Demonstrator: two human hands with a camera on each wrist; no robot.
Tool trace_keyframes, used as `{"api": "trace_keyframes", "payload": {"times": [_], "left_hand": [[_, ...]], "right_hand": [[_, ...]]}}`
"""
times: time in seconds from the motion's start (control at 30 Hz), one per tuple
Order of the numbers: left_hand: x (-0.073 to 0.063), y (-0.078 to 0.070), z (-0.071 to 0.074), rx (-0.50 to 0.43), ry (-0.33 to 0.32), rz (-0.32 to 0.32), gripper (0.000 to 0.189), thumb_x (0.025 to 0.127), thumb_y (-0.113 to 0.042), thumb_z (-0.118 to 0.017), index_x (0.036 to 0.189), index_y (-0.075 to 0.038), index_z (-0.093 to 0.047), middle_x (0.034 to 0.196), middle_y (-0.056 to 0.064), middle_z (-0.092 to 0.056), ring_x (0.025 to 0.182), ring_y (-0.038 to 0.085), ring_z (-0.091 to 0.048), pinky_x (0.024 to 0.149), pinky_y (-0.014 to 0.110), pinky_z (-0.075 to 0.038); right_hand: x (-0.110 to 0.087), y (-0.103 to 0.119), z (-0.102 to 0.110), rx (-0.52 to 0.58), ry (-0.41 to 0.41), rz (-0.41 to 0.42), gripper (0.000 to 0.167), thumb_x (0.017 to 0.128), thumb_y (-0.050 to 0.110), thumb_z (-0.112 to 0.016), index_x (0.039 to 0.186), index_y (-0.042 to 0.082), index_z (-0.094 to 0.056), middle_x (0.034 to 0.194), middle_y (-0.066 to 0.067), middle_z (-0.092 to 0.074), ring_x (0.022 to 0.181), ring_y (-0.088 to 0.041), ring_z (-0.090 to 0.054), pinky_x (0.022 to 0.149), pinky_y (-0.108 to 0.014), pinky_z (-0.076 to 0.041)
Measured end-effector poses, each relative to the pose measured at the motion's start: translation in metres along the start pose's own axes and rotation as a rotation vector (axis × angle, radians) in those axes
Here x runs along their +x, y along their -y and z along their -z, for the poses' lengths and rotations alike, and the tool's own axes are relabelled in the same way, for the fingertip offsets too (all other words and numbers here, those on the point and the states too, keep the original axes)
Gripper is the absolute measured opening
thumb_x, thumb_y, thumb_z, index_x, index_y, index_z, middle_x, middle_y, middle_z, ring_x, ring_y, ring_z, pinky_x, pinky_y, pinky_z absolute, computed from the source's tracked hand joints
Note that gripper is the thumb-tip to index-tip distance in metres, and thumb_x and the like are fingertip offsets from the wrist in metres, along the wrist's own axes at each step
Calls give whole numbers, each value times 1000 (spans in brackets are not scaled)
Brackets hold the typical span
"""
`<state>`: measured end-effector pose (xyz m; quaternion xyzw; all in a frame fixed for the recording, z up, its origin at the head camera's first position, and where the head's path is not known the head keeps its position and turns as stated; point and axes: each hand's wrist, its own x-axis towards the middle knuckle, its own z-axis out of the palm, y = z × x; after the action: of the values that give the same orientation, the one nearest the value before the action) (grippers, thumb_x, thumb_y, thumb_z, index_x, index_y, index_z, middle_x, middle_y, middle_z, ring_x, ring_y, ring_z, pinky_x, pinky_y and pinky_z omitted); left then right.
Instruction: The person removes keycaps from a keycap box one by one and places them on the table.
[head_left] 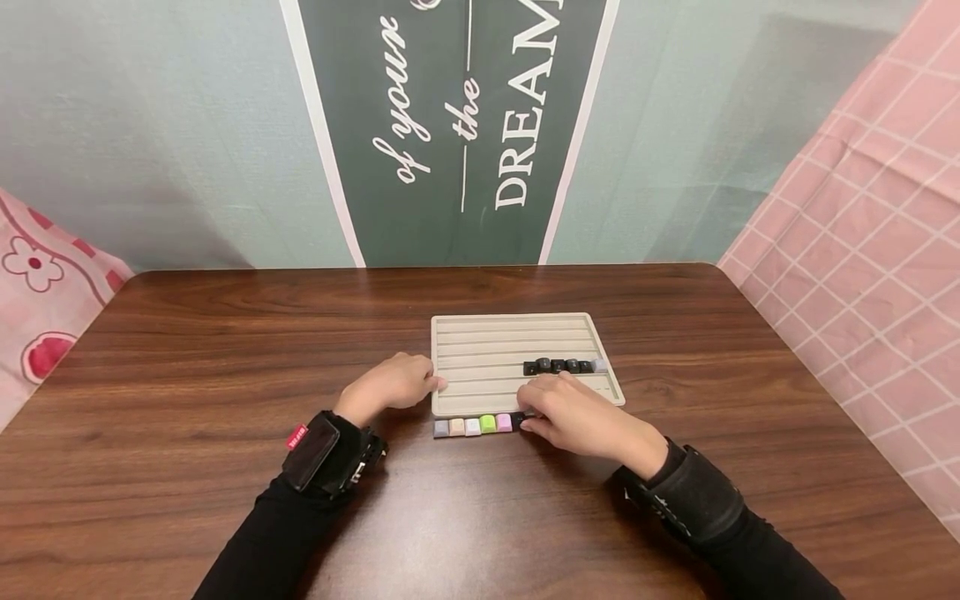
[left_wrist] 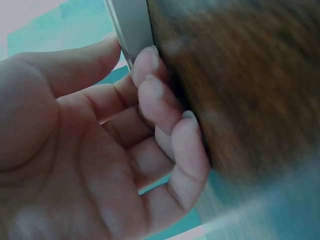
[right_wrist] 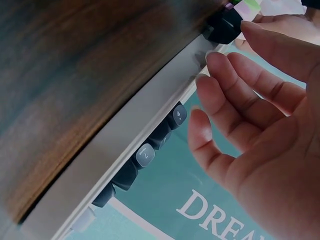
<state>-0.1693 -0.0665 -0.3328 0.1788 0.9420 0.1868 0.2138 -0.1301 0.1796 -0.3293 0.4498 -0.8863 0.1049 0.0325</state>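
My left hand (head_left: 393, 387) grips the left edge of a cream ridged tray (head_left: 480, 337), thumb over the rim and fingers (left_wrist: 187, 145) curled against its side. Along the tray's front edge, on the table, lies a row of keycaps: grey, peach, white, a green keycap (head_left: 488, 424), a pink keycap (head_left: 504, 422) and a black keycap (head_left: 518, 420) at the right end. My right hand (head_left: 573, 415) is over the front rim, its thumb tip touching that black keycap (right_wrist: 223, 26), its other fingers loosely bent and apart from the thumb.
Inside the tray, toward the right, several black keycaps (head_left: 558, 366) stand in one groove with a pale grey keycap (head_left: 599, 365) at their right end. The brown wooden table (head_left: 262, 333) meets a printed cloth backdrop (head_left: 450, 233) behind; pink checked cloth (head_left: 862, 208) hangs at the right.
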Motion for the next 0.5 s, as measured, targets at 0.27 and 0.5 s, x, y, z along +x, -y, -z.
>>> {"api": "trace_keyframes", "payload": {"times": [0.27, 0.5], "left_hand": [[0, 0, 1, -10, 7, 1, 30, 95, -27, -49, 73, -7, -50, 64, 2, -39, 57, 15, -35, 55, 27, -31], [-2, -1, 1, -5, 4, -2, 29, 96, -25, -48, 73, -7, -50, 64, 3, -39, 58, 15, -36, 56, 26, -31]], "right_hand": [[0, -5, 3, 36, -5, -14, 18, 81, 9, -68, 74, 14, -52, 70, 6, -48, 67, -8, -46, 61, -27, -41], [0, -11, 7, 35, -20, -35, 12, 82, 10, -67, 79, 11, -56, 72, 6, -50, 67, -8, -46, 63, -28, -41]]}}
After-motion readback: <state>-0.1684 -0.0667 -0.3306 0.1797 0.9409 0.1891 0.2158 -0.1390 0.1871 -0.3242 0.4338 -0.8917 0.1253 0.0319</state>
